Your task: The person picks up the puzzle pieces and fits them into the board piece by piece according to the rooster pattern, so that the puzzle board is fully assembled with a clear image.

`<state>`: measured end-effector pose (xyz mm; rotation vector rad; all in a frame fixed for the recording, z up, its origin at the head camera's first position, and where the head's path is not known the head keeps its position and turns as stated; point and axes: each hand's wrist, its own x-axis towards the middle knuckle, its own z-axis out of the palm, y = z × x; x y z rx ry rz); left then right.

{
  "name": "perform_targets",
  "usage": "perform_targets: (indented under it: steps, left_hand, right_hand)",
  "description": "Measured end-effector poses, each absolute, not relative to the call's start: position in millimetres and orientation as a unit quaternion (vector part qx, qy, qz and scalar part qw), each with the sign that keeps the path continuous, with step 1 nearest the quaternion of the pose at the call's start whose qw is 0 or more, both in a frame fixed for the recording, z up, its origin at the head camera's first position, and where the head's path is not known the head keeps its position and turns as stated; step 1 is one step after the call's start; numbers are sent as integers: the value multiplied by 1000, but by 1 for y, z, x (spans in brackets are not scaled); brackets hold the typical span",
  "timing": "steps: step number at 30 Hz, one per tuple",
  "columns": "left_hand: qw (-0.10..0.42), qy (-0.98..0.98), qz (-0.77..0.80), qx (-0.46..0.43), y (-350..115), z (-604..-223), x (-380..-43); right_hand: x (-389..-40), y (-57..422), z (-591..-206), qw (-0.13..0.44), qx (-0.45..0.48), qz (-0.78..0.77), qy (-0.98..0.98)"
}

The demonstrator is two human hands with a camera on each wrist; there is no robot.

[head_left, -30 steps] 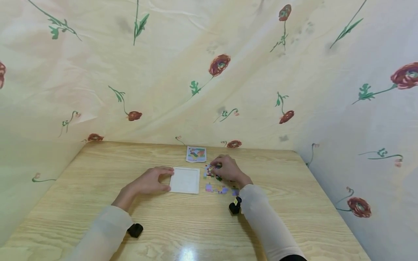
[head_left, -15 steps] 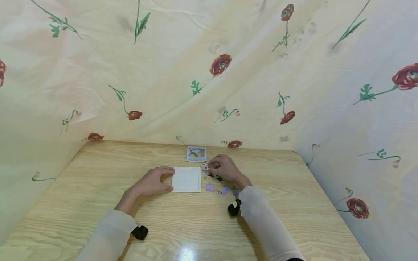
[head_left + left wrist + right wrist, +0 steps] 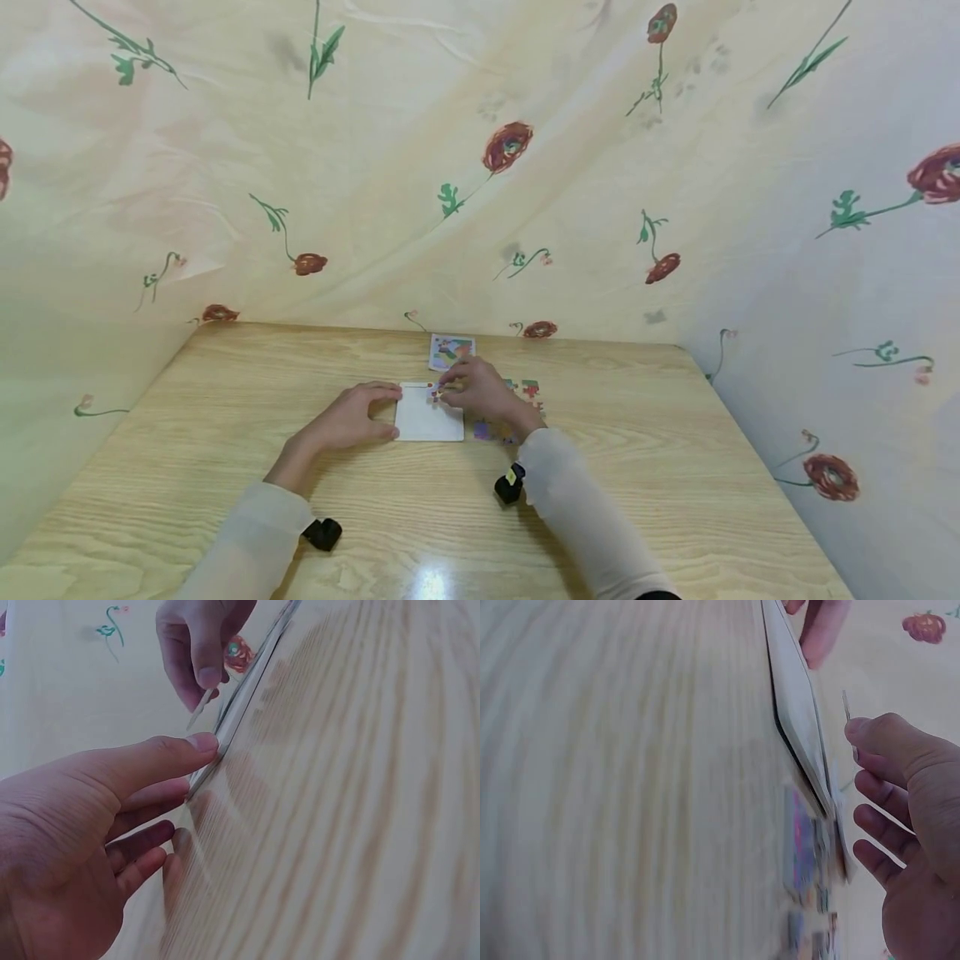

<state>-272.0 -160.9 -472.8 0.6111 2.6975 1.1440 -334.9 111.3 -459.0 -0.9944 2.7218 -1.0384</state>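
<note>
A white square puzzle tray (image 3: 420, 415) lies on the table. My left hand (image 3: 358, 418) holds its left side, the fingers at the far corner and the thumb at the near one; in the left wrist view the thumb (image 3: 201, 744) touches the tray's edge. Over the tray's far part, my right hand (image 3: 480, 390) pinches a small jigsaw piece (image 3: 435, 394) between thumb and fingers. The piece shows edge-on in the right wrist view, raised above the tray. More jigsaw pieces (image 3: 531, 388) lie to the tray's right, partly hidden by the right hand and wrist.
Behind the tray lies a small colourful picture card (image 3: 447, 348), partly covered by the right hand. A flower-printed cloth (image 3: 375, 208) hangs behind and beside the wooden table (image 3: 262, 375).
My right hand has gone from the loose pieces leftward to above the tray, carrying a jigsaw piece. The tray has shifted slightly right with my left hand, which keeps its hold.
</note>
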Motion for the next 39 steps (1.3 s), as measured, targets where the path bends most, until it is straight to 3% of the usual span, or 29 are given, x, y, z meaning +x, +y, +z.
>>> perform_targets:
  steps: [39]
  left_hand:
    - [61, 901, 379, 203, -161, -475, -276]
  right_hand:
    - [-343, 71, -472, 32, -303, -295, 905]
